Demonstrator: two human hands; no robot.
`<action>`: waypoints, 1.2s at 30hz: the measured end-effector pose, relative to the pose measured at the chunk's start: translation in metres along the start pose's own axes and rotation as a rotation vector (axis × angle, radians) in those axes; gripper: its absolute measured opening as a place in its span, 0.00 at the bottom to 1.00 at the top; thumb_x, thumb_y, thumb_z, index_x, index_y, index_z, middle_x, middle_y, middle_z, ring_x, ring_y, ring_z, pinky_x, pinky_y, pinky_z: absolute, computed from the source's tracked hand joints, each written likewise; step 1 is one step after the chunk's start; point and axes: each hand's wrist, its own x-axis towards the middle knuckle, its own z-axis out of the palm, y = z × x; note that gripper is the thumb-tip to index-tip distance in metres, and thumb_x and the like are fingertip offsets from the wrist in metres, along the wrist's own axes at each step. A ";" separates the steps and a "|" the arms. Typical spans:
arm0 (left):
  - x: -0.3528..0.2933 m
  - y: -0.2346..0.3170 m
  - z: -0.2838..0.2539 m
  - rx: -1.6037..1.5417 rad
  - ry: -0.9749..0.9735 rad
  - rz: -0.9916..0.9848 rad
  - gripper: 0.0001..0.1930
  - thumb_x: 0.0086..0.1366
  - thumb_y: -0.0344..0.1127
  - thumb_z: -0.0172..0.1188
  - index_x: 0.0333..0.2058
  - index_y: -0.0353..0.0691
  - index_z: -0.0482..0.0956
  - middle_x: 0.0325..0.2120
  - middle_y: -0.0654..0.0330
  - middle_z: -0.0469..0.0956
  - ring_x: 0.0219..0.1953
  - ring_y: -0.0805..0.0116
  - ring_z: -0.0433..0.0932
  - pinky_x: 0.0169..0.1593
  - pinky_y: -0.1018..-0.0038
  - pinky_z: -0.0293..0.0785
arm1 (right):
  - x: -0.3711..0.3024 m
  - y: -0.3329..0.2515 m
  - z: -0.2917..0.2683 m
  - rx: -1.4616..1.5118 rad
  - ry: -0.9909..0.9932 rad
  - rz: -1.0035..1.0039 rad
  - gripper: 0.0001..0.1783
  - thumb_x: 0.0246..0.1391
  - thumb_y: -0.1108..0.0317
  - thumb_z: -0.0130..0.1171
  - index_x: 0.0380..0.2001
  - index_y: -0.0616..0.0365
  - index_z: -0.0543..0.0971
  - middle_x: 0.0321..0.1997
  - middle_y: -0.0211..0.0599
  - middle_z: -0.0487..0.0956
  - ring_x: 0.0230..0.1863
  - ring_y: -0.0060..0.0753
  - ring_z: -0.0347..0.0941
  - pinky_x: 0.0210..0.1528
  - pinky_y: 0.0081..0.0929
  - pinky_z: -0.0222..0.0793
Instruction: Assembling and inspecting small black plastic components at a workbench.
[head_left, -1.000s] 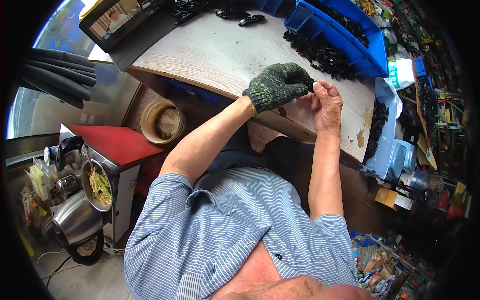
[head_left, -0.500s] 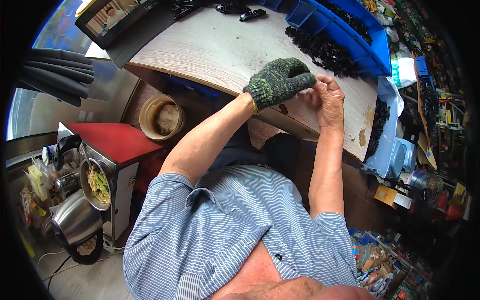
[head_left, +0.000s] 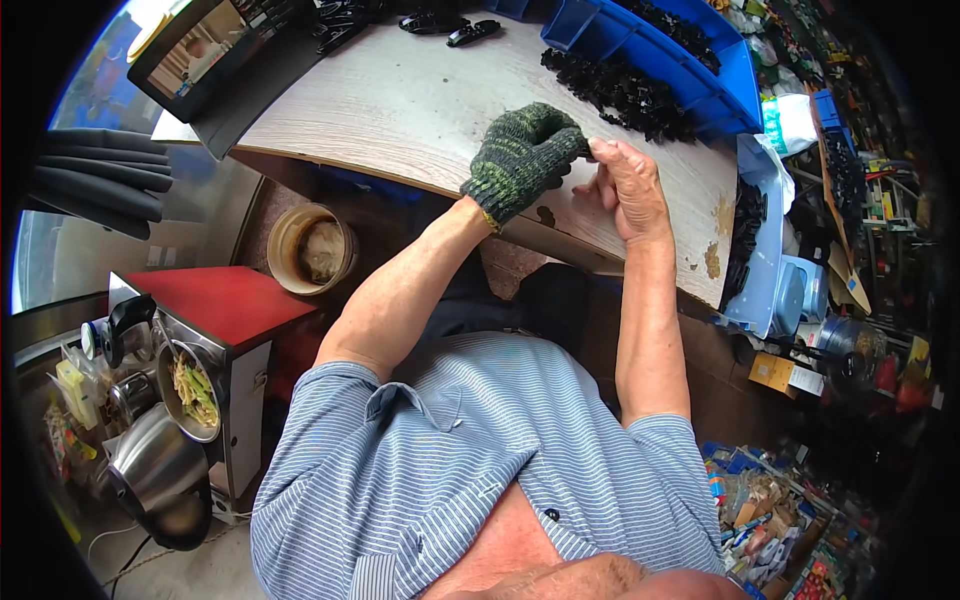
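Note:
My left hand (head_left: 523,157), in a dark green knitted glove, is above the worktable's (head_left: 390,105) near edge with its fingers bent to a pinch. My bare right hand (head_left: 635,192) meets it from the right. Its thumb and forefinger are pressed together at the gloved fingertips, and the other fingers curl below. Whatever small thing lies between the fingertips is hidden by the dark glove. Just beyond both hands is a heap of small black plastic parts (head_left: 625,95), spilling along the front of a blue bin (head_left: 690,85).
Black clips (head_left: 472,33) lie at the table's far side. A screen (head_left: 195,60) stands at the far left. A light blue crate (head_left: 768,230) is beside the table's right end. Left below are a bucket (head_left: 285,250), a red-topped cabinet (head_left: 210,300) and a kettle (head_left: 160,455).
The whole view has shifted slightly, so the table and both hands sit further left. My right fingers have straightened somewhat, still meeting the gloved fingertips.

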 end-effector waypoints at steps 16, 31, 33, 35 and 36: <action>-0.003 -0.001 0.003 -0.052 -0.094 -0.034 0.14 0.68 0.39 0.62 0.45 0.35 0.78 0.32 0.60 0.82 0.33 0.73 0.81 0.34 0.76 0.80 | -0.007 0.017 -0.001 0.071 0.069 -0.182 0.17 0.55 0.59 0.63 0.17 0.52 0.73 0.09 0.26 0.66 0.12 0.22 0.67 0.24 0.31 0.80; -0.007 -0.010 0.006 -0.137 -0.037 0.063 0.17 0.69 0.38 0.61 0.51 0.35 0.77 0.40 0.58 0.82 0.40 0.72 0.82 0.43 0.74 0.81 | 0.000 -0.002 -0.077 0.196 0.616 -0.066 0.19 0.53 0.61 0.68 0.42 0.60 0.77 0.09 0.31 0.66 0.14 0.31 0.70 0.29 0.47 0.81; -0.007 -0.011 0.006 -0.136 -0.037 0.055 0.16 0.69 0.38 0.61 0.51 0.35 0.77 0.40 0.58 0.82 0.40 0.72 0.82 0.42 0.74 0.81 | 0.010 0.001 -0.066 0.120 0.468 -0.046 0.15 0.52 0.64 0.69 0.39 0.59 0.79 0.09 0.29 0.67 0.11 0.26 0.69 0.23 0.37 0.80; -0.007 -0.013 0.008 -0.135 -0.040 0.046 0.16 0.69 0.37 0.61 0.51 0.35 0.77 0.40 0.58 0.82 0.40 0.72 0.81 0.42 0.74 0.81 | 0.021 0.000 -0.057 -0.088 0.421 -0.007 0.15 0.51 0.65 0.70 0.40 0.60 0.81 0.12 0.28 0.71 0.10 0.22 0.67 0.19 0.30 0.77; -0.007 -0.014 0.007 -0.105 -0.035 0.065 0.16 0.69 0.37 0.62 0.51 0.35 0.77 0.40 0.58 0.82 0.40 0.73 0.81 0.42 0.74 0.80 | 0.026 -0.003 -0.050 -0.091 0.421 -0.008 0.15 0.51 0.65 0.70 0.40 0.60 0.81 0.12 0.28 0.71 0.10 0.22 0.67 0.19 0.30 0.77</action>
